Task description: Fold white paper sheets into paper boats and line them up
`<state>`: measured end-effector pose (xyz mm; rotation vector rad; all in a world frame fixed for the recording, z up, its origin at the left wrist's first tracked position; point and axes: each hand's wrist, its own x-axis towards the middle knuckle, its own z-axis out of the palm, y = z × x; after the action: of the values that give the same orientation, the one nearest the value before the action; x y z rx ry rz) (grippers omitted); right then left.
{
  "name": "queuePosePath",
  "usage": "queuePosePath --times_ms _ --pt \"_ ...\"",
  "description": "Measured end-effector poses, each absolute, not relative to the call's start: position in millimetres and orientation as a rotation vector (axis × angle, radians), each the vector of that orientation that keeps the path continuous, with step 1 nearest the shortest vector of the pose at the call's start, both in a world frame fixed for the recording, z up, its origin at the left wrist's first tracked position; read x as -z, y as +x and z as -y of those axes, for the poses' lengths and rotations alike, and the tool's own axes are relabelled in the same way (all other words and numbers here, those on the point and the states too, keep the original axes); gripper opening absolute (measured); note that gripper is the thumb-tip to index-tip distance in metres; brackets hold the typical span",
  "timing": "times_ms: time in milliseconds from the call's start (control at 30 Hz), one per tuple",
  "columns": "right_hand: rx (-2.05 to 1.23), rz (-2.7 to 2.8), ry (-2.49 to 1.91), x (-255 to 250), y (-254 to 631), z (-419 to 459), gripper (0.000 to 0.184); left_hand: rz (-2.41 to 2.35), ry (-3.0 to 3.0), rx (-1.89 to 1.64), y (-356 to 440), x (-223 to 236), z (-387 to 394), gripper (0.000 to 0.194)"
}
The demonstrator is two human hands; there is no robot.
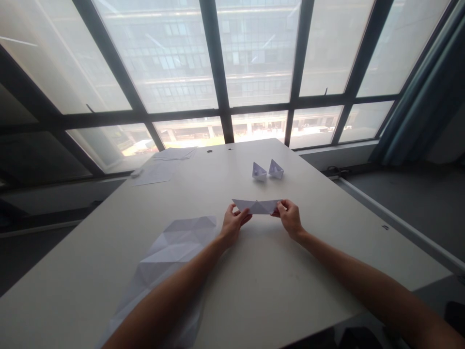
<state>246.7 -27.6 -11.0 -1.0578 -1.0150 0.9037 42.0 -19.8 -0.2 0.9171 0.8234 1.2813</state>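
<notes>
Between my two hands is a folded paper boat, white and stretched out sideways, with a pointed end at the left and a small peak in its middle. My left hand pinches its left part between thumb and fingers. At the other end, my right hand is closed on the right tip. The boat is held just above the white table. Beyond it stand two finished-looking paper boats, one on the left and one on the right, side by side.
A large creased sheet of paper lies left of my left forearm, partly hidden by it. Flat white sheets are at the table's far left. Large windows rise behind the table, and a blue curtain hangs at right.
</notes>
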Motion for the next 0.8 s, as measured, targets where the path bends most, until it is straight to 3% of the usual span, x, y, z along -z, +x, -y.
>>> queuePosePath --times_ms 267,467,633,800 --pt "-0.933 1.299 -0.996 -2.4 238.8 42.4 0.036 -0.746 0.958 -1.211 40.0 -3.9 21.8 0.037" --pt "-0.907 1.508 -1.008 -4.2 238.8 47.7 0.023 -0.632 0.859 -1.197 36.5 -0.1 20.4 0.048" --pt "-0.799 1.75 -1.1 -4.0 240.0 50.3 0.015 -0.713 0.763 -1.241 35.2 4.9 14.8 0.042" --pt "-0.973 1.805 -1.027 -6.2 238.3 51.5 0.019 -0.75 0.84 -1.161 38.1 3.9 20.6 0.037"
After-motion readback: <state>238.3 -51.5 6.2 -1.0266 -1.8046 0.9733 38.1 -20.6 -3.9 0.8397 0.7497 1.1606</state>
